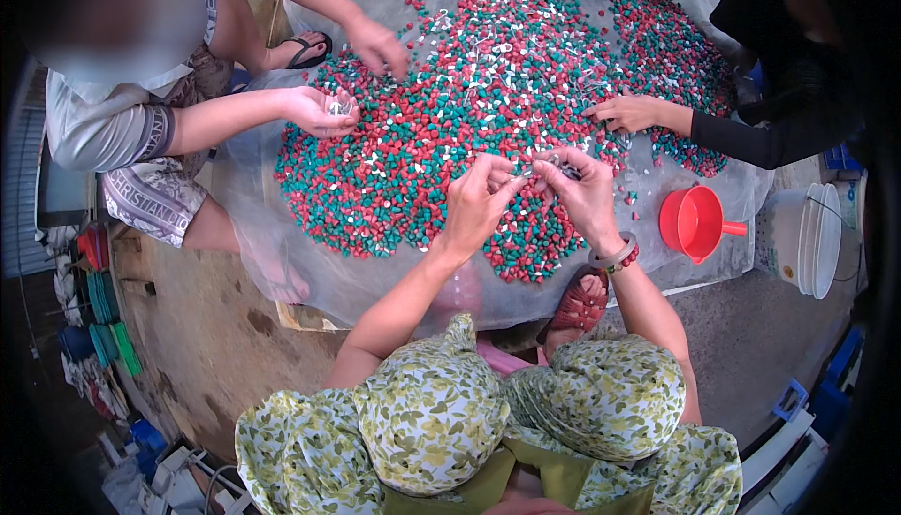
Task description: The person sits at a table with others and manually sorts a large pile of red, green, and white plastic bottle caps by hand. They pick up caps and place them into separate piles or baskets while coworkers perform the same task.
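My left hand (477,204) and my right hand (582,194) meet above the near part of a wide heap of small red and green pieces (413,177). The thumb and fingers of my left hand are pinched together, and what lies between the tips is too small to make out. In the curled fingers of my right hand are a few small pale pieces (569,171), partly hidden by the fingers. White pieces (497,74), some of them hook-shaped, are scattered among the coloured ones, mostly towards the middle and far part of the heap.
A clear plastic sheet (375,295) lies under the heap. A red dipper (694,224) stands to the right, near white buckets (815,241). At the left, a co-worker's hand (324,112) cups white pieces; another hand (378,49) reaches in. A dark-sleeved co-worker's hand (627,113) touches the heap at right.
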Tool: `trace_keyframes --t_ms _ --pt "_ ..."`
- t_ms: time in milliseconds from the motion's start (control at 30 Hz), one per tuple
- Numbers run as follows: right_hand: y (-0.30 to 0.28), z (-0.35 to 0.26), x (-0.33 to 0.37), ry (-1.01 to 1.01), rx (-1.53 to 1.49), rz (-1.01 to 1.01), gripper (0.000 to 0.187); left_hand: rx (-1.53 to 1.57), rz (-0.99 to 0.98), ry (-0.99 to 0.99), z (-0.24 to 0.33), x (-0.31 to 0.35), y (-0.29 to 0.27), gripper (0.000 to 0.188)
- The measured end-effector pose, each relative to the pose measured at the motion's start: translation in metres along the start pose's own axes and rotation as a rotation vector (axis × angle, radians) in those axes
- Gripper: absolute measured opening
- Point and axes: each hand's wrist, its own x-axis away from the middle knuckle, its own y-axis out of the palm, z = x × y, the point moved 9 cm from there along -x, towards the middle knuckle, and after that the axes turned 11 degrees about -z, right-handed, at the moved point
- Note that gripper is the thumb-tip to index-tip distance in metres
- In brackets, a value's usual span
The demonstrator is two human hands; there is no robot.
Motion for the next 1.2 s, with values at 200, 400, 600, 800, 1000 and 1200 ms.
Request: trace_keyframes --t_ms 200,400,600,800,1000,1200 --pt "0.006 -0.007 -0.002 -0.147 0.229 -0.078 0.009 -0.213 -0.1 0.085 0.005 0.006 0.005 0.017" --pt "0.006 0.046 -0.004 0.222 -0.433 -0.126 0.012 -0.229 -0.123 0.04 -0.001 0.008 0.008 0.022" --pt "0.009 0.06 0.001 0.32 -0.625 -0.082 0.015 -0.047 -0.187 -0.194 -0.014 0.003 0.016 0.033" --pt "0.007 0.069 0.002 0.266 -0.523 -0.077 0.012 -0.242 -0.267 -0.037 -0.009 0.005 0.025 0.032" --pt "0.014 0.053 0.0 0.197 -0.414 -0.089 0.013 -0.293 -0.331 -0.145 -0.016 0.006 0.029 0.029" --pt "0.009 0.067 -0.004 0.211 -0.765 -0.208 0.027 0.451 -0.517 -0.557 -0.084 0.02 0.042 0.021"
